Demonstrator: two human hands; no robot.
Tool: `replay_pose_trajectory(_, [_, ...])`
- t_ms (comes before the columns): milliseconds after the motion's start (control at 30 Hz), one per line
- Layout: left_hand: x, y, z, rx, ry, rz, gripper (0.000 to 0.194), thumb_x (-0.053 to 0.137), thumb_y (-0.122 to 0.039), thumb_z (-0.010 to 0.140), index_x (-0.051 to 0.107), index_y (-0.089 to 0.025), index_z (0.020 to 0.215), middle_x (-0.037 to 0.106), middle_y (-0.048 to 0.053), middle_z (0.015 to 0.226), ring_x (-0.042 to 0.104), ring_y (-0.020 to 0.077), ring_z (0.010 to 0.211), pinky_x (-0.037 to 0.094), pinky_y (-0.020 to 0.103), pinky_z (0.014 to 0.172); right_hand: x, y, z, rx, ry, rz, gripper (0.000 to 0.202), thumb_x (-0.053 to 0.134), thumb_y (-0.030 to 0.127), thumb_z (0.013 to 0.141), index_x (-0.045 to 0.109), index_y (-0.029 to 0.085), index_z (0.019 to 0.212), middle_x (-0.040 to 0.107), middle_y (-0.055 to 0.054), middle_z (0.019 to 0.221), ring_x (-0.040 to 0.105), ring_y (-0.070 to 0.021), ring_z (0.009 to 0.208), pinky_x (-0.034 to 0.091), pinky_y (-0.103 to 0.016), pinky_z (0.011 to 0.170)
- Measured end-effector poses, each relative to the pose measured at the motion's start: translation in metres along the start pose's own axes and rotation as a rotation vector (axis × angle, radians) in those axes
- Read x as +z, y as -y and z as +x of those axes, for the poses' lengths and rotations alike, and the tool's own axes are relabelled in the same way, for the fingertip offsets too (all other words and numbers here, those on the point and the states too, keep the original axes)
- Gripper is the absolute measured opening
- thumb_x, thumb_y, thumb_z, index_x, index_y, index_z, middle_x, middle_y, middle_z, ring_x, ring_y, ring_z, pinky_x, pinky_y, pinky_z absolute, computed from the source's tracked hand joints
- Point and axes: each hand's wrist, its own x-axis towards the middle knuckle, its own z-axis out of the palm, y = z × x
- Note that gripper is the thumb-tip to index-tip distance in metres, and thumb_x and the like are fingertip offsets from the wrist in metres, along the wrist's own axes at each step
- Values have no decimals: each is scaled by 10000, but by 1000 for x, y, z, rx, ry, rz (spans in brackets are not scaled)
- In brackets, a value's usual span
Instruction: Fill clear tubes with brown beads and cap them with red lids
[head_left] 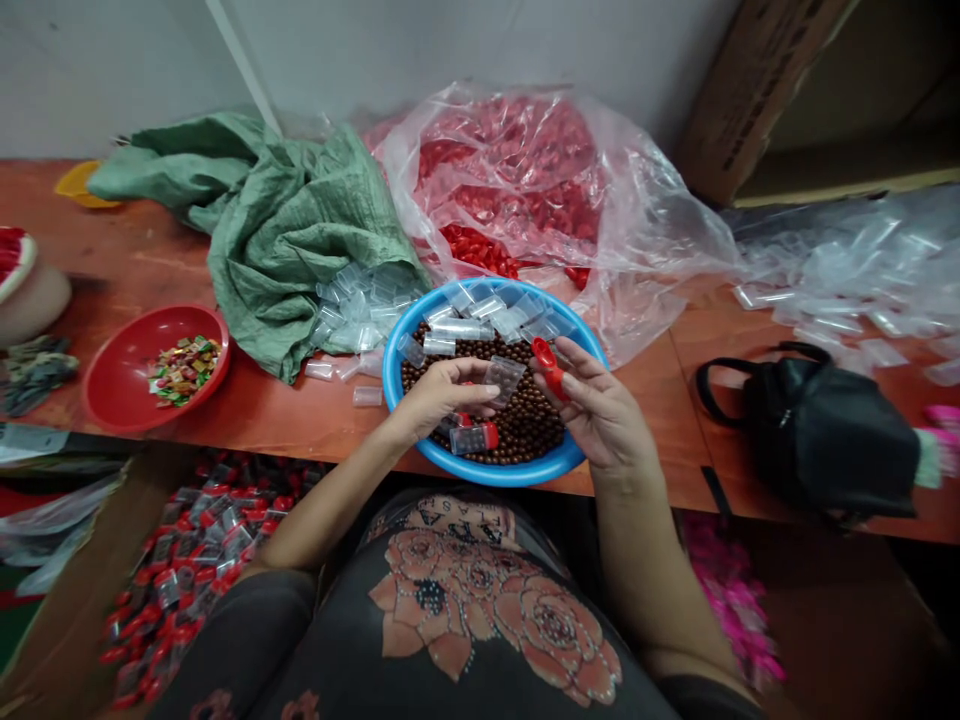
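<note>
My left hand (448,392) is closed on a clear plastic tube (507,378), held tilted above a blue basin (499,474). In my right hand (609,415), thumb and fingers hold a red flip-top cap (550,366), apart from the tube. Small round brown balls (526,425) fill much of the basin. Several empty clear tubes (463,328) lie on the balls along the far side. Below my left hand, a red-capped tube (474,438) rests on the balls; another red cap is partly hidden by my fingers.
Behind the basin sits a clear bag of red caps (510,180), beside a green woven sack (300,220). A red bowl (105,385) with wrapped pieces stands left, a black bag (817,430) right. Loose tubes (862,270) lie far right. A box of red-capped tubes (187,560) is below.
</note>
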Motion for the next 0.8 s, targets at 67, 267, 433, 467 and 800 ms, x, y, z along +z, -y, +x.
replay_pose_trajectory(67, [0, 1, -1, -8, 8, -29, 372, 735, -173, 754, 698, -129, 1121, 743, 102, 1077, 694, 132, 820, 559, 287, 763, 2, -1, 3, -1, -15, -13, 401, 821, 280, 752, 705, 303, 1135, 744, 5, 1162, 727, -154, 1055, 616, -287, 949])
replay_pose_trajectory(267, [-3, 4, -2, -22, 37, -132, 376, 725, -166, 743, 695, -107, 1113, 754, 108, 1031, 714, 147, 824, 567, 275, 745, 5, 2, 7, 28, 13, 3, 355, 801, 351, 786, 714, 282, 1122, 736, -15, 1203, 719, -148, 1081, 600, -253, 968])
replay_pose_trajectory(433, [-7, 7, -6, -81, 81, -193, 380, 714, -214, 753, 687, -106, 1117, 761, 119, 983, 735, 180, 812, 578, 309, 761, 9, 0, 6, 39, -5, -4, 360, 823, 277, 752, 725, 274, 1099, 764, -7, 1120, 731, -121, 1029, 600, -193, 916])
replay_pose_trajectory(467, [-7, 8, -6, -86, 90, -202, 382, 724, -224, 747, 688, -107, 1109, 760, 116, 969, 737, 185, 807, 579, 310, 753, 10, 0, 5, 32, -12, -12, 337, 804, 314, 776, 725, 278, 1101, 766, -8, 1106, 739, -126, 993, 615, -213, 885])
replay_pose_trajectory(800, [5, 15, -10, 70, -11, 34, 414, 812, -299, 716, 721, -145, 1090, 743, 90, 1073, 679, 154, 861, 548, 273, 728, 12, -7, 3, 28, 11, -159, 360, 819, 327, 748, 753, 331, 1102, 778, 27, 1000, 698, -110, 790, 592, -269, 794])
